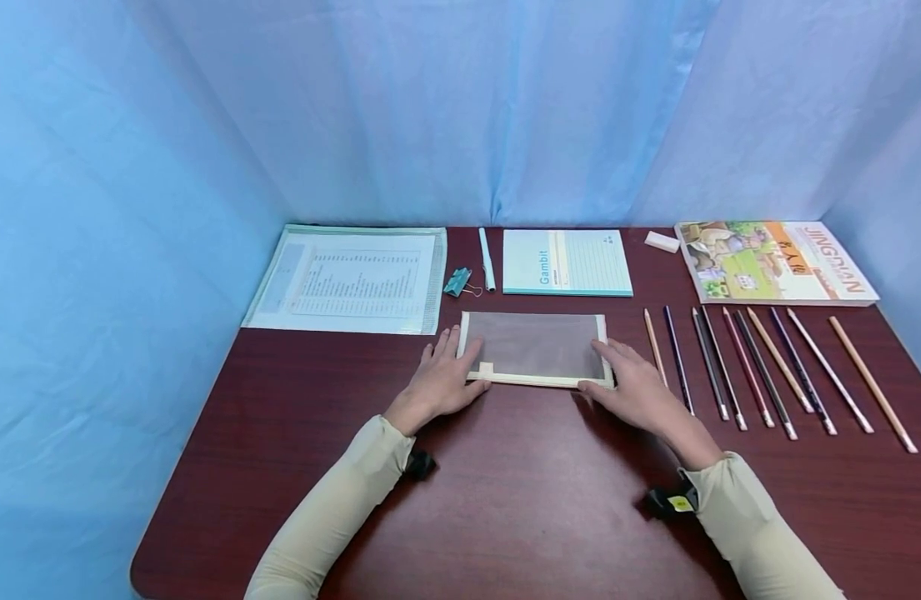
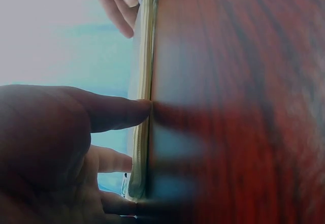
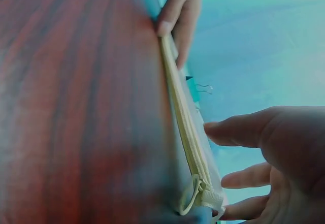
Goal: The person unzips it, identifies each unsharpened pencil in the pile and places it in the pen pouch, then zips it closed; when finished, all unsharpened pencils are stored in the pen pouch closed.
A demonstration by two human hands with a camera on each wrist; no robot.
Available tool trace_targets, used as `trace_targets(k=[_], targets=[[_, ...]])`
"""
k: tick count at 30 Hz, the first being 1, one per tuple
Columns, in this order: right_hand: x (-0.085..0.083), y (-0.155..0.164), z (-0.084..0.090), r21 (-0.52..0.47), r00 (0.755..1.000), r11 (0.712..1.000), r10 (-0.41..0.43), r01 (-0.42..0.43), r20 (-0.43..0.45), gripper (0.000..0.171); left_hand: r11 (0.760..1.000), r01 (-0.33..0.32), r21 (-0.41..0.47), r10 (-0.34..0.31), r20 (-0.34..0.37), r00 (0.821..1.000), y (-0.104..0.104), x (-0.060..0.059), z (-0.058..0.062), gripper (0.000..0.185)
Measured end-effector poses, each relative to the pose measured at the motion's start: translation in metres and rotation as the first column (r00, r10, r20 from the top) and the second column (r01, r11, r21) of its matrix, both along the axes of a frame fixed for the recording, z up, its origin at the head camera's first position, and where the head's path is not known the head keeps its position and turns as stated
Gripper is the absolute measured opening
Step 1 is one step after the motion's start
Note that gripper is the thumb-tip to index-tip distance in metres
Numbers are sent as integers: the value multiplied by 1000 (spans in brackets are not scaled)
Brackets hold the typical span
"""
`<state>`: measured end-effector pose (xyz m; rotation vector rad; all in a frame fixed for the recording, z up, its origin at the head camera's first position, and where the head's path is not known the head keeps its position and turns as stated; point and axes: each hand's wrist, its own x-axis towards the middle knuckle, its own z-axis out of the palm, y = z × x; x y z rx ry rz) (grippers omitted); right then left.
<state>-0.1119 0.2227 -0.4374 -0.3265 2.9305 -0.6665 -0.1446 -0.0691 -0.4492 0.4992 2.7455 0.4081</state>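
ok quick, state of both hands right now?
Left hand: open, fingers resting on the mesh pouch, left end.
Right hand: open, fingers resting on the pouch's right end.

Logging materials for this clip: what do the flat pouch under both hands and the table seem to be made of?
The flat grey see-through pouch looks like fine mesh fabric with cream cloth edging; the dark table shows through it, and a cream zipper with a cord pull runs along its near edge. The dark reddish-brown table looks like wood or wood-grain laminate, semi-gloss: streaky grain, soft reflections. The left hand and right hand rest on the pouch's ends.
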Motion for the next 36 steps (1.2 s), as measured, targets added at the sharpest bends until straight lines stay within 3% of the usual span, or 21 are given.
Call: trace_targets(k=[10,17,19,23,26,30,36], targets=[[-7,16,0,-225,997,972,-69,62,-21,49,1000,-5,0,5,0,1000,1,0,0,68],[-15,23,-6,-385,981,907,-116,168,154,48,1000,-4,1,4,12,1000,1,-1,3,70],[-16,25,-10,-423,975,887,-117,187,187,49,1000,-6,-5,6,-14,1000,1,0,6,70],[-19,26,-14,-471,967,855,-125,219,223,49,1000,6,15,-4,-141,990,6,6,15,64],[-19,27,-15,-478,961,844,-142,242,236,49,995,56,86,-38,-200,979,20,16,26,61],[-19,27,-15,-483,958,839,-144,250,246,50,977,129,167,-104,-154,983,49,30,36,59],[-19,26,-15,-493,956,830,-146,259,256,51,953,197,232,-184,-80,980,97,40,28,47]])
